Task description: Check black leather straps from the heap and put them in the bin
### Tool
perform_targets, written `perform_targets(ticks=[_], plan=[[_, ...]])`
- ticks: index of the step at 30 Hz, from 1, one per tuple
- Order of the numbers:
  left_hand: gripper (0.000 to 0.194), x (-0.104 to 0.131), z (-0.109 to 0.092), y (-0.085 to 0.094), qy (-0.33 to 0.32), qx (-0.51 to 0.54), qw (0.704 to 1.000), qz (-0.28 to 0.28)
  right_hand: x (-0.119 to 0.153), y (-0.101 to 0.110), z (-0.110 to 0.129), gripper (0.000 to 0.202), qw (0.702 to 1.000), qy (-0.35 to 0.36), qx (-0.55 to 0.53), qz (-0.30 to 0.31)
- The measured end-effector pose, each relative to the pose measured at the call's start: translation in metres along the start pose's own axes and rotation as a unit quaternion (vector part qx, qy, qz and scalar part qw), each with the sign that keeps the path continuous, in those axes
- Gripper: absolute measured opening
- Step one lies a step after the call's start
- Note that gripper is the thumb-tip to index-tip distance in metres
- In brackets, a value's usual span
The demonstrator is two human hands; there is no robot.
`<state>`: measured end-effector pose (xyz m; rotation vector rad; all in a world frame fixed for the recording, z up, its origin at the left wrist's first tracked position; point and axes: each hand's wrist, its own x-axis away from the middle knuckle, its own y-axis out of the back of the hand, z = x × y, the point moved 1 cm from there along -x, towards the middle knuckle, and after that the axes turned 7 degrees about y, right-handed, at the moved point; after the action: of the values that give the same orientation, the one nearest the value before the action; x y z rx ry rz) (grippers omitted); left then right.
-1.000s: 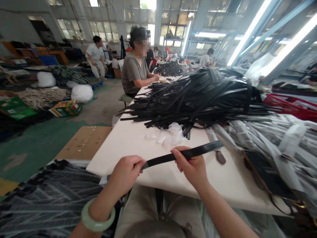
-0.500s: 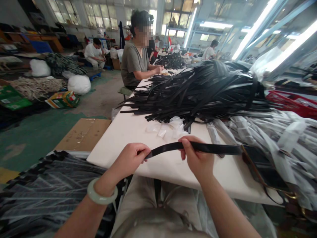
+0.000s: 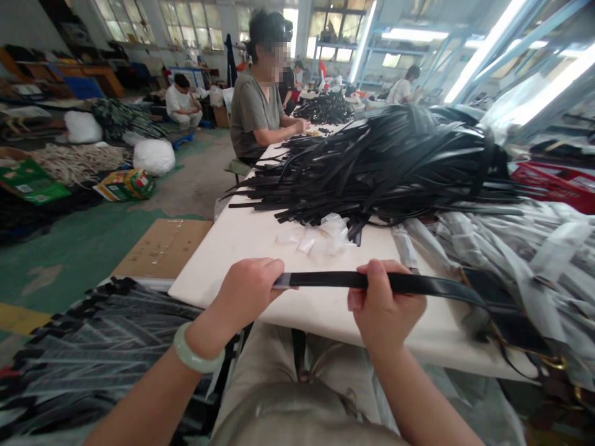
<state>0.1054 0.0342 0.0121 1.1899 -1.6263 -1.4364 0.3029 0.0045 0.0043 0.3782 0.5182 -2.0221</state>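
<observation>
A long black strap (image 3: 325, 279), looking like a belt, stretches nearly level above the table's front part. My left hand (image 3: 248, 288) is closed on its left end, where a short greyish, see-through wrap (image 3: 282, 280) shows beside the fingers. Farther right, my right hand (image 3: 388, 303) pinches the strap with the thumb on top. From there the strap runs on to the right, drooping toward a dark flat item with a gold-coloured edge (image 3: 515, 316) at the table's right side. Small clear plastic pieces (image 3: 320, 238) lie on the white table (image 3: 204, 260) behind the strap.
A big heap of black straps (image 3: 381, 167) covers the table's back. Plastic-wrapped straps (image 3: 502, 248) lie at right. Wrapped black strips (image 3: 106, 353) fill a container at lower left, near a cardboard box (image 3: 162, 248). A co-worker (image 3: 260, 105) sits at the table's far left.
My right hand has slid right along the strap, away from my left hand. The stretch between them is now straighter, and more of the wrapped end shows at my left hand.
</observation>
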Motion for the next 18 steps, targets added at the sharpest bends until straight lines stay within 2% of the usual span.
perform_targets(ticks=[2, 6, 10, 12, 15, 17, 18], plan=[[0.029, 0.001, -0.002, -0.005, -0.019, 0.023, 0.999, -0.021, -0.001, 0.002, -0.002, 0.025, 0.999, -0.002, -0.044, -0.021], [0.041, 0.003, -0.008, -0.014, -0.028, 0.076, 0.996, -0.043, 0.000, 0.009, -0.003, 0.024, 0.997, 0.048, -0.035, 0.055], [0.041, 0.004, -0.015, -0.011, -0.013, 0.082, 0.996, -0.020, 0.001, 0.021, 0.002, 0.026, 0.997, 0.072, -0.003, 0.028], [0.038, 0.002, -0.016, -0.009, -0.011, 0.099, 0.995, 0.026, 0.000, 0.023, 0.004, 0.029, 0.997, 0.061, 0.006, 0.040], [0.036, -0.004, -0.017, -0.006, -0.011, 0.119, 0.989, 0.089, -0.004, 0.018, 0.003, 0.025, 0.994, 0.022, -0.032, 0.098], [0.035, -0.006, -0.020, -0.006, 0.002, 0.125, 0.987, 0.101, -0.004, 0.010, -0.002, 0.018, 0.984, -0.045, -0.075, 0.153], [0.035, -0.007, -0.021, -0.007, 0.016, 0.136, 0.985, 0.102, -0.003, 0.005, -0.007, 0.022, 0.974, -0.089, -0.084, 0.192]])
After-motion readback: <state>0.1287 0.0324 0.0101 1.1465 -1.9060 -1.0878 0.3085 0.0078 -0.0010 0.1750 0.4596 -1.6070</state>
